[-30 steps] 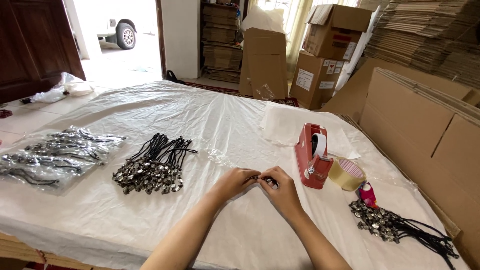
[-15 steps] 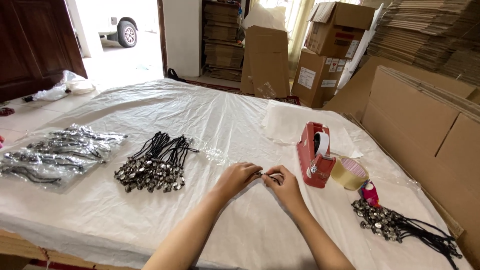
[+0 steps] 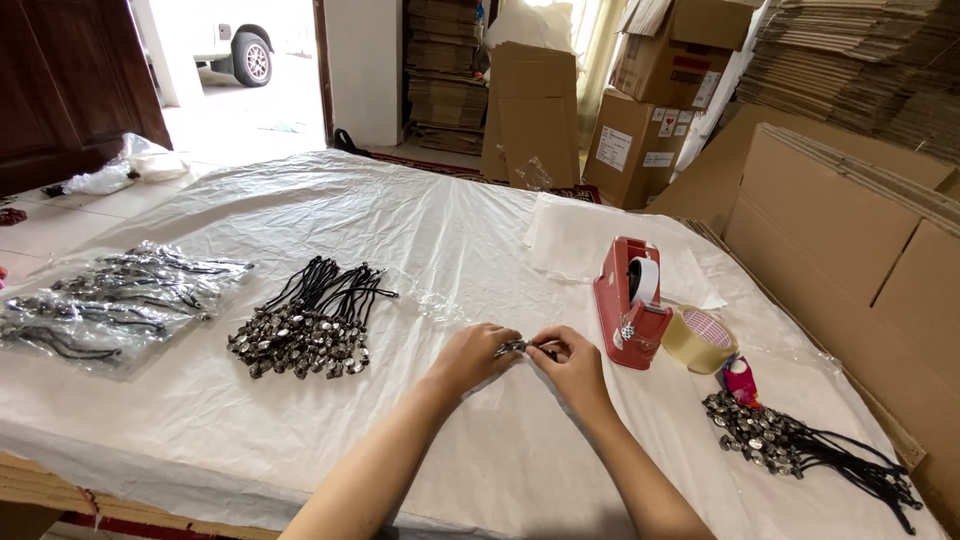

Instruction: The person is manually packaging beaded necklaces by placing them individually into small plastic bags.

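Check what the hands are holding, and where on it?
Both hands, left hand and right hand, pinch one small metal piece between their fingertips, one at each end. What the piece is cannot be told.

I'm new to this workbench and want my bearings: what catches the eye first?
Both hands, left and right, pinch a small metal pendant at centre. A red tape dispenser stands right of them; a heap of black-corded metal pendants lies to their left.

White-sheeted table [image 3: 380, 215] carries cord bundles [image 3: 310, 320], red tape dispenser [image 3: 630, 300], tape roll [image 3: 698, 340].
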